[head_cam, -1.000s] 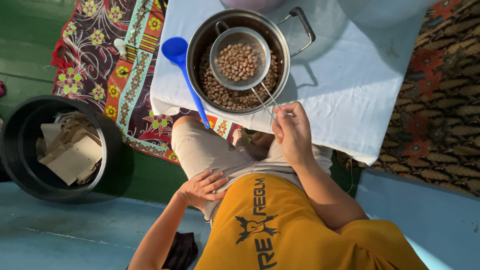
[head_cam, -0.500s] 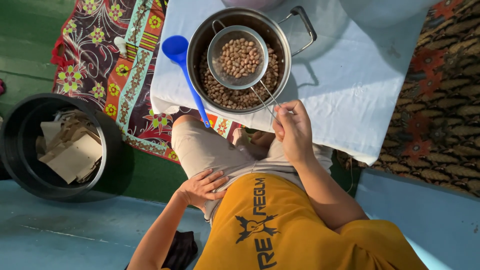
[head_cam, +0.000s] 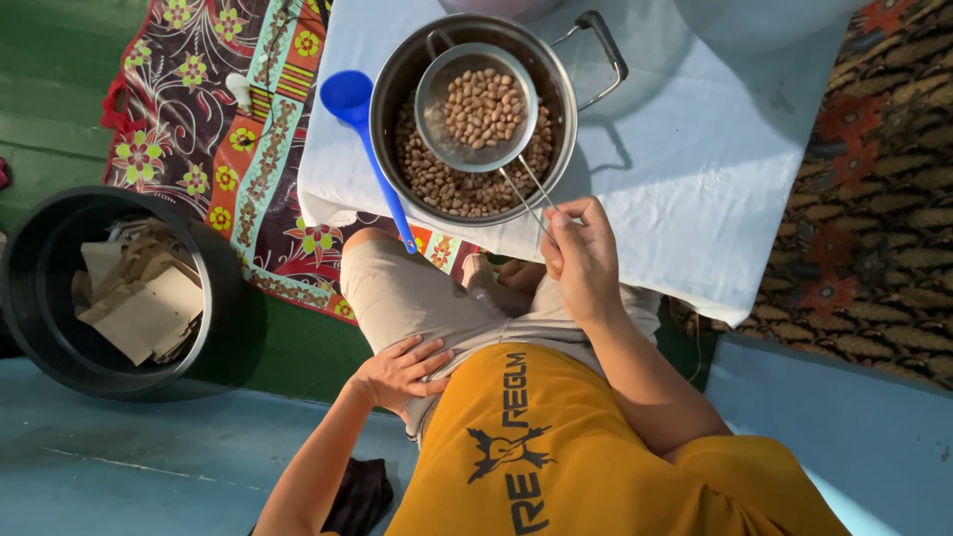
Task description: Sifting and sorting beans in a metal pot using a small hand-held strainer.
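Note:
My right hand (head_cam: 581, 260) grips the wire handle of a round metal strainer (head_cam: 475, 107). The strainer carries a heap of brown peanuts and hangs over a steel pot (head_cam: 473, 111), which holds more peanuts in its bottom. The pot stands on a white cloth (head_cam: 685, 169). My left hand (head_cam: 400, 372) rests flat on my thigh, fingers spread, holding nothing. I sit with beige shorts and a yellow shirt.
A blue plastic ladle (head_cam: 365, 136) leans against the pot's left side. A black bucket (head_cam: 114, 288) with cardboard pieces stands at the left. A flowered mat (head_cam: 213, 139) lies under the cloth, a patterned carpet (head_cam: 874, 199) on the right.
The strainer with peanuts has risen slightly and shifted a little within the pot. My left hand has stayed on my thigh.

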